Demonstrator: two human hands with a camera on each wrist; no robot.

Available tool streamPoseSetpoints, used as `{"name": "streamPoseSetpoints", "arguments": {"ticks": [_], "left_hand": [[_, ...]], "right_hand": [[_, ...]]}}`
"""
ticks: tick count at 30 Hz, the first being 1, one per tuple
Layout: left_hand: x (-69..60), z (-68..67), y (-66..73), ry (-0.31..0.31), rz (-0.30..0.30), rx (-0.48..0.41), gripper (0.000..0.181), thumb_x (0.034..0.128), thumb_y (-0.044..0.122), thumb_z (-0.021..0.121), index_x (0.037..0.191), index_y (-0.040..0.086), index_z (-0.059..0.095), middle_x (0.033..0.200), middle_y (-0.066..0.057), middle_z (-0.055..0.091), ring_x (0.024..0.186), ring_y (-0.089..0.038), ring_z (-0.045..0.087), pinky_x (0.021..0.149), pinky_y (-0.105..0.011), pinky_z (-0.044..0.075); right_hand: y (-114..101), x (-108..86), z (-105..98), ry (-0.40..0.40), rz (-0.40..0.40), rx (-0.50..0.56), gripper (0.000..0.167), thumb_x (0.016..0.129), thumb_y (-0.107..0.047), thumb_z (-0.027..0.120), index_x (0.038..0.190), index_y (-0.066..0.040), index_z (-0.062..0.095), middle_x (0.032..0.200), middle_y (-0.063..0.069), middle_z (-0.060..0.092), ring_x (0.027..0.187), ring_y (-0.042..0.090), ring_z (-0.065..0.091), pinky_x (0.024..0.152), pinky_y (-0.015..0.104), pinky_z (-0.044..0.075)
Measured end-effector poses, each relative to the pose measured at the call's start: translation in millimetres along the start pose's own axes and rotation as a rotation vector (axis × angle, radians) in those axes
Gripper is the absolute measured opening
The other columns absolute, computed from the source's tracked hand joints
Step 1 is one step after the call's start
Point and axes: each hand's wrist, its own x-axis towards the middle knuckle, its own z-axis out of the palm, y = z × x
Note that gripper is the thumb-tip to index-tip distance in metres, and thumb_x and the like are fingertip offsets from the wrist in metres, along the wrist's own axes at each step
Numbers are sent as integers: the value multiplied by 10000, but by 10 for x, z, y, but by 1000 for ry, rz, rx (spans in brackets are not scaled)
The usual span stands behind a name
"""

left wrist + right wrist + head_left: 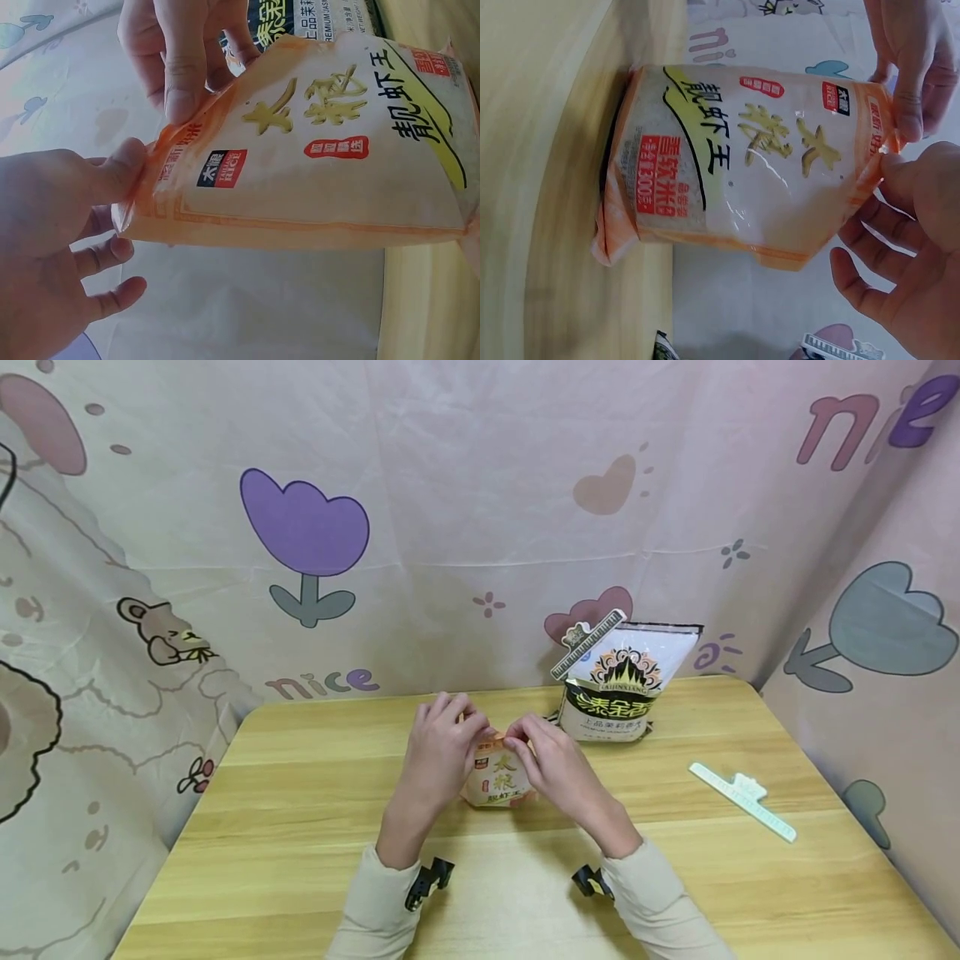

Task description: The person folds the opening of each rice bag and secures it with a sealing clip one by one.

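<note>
A small orange-and-cream rice bag [501,781] stands upright on the table in front of me. My left hand [442,752] pinches its top edge at the left corner between thumb and fingers. My right hand [558,768] pinches the same edge farther to the right. In the left wrist view the bag [300,150] shows its printed front, and the left thumb presses on the orange top strip. From the right wrist, the bag [727,157] has its top edge between both hands, with the lower right-hand fingers [870,292] spread loosely behind it.
Behind and to the right stands a larger white-and-black rice bag [611,702], with a dark ruler-shaped clip [588,645] slanting across its upper left corner. A pale green ruler-shaped clip [738,799] lies on the wooden table [300,827] at the right. A patterned cloth [450,527] hangs behind.
</note>
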Motion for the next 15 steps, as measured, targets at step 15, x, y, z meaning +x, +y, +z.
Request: {"name": "streamPoseSetpoints", "arguments": {"ticks": [15], "left_hand": [[-3,31,-30,39,32,-29,101,884,121,811,820,157,741,905,15,612,902,-234,530,793,-418,409]], "right_hand": [[93,-19,-164,-98,10,-9,86,904,-55,778,914,-87,700,866,-26,673,755,94,626,664,301,573]]}}
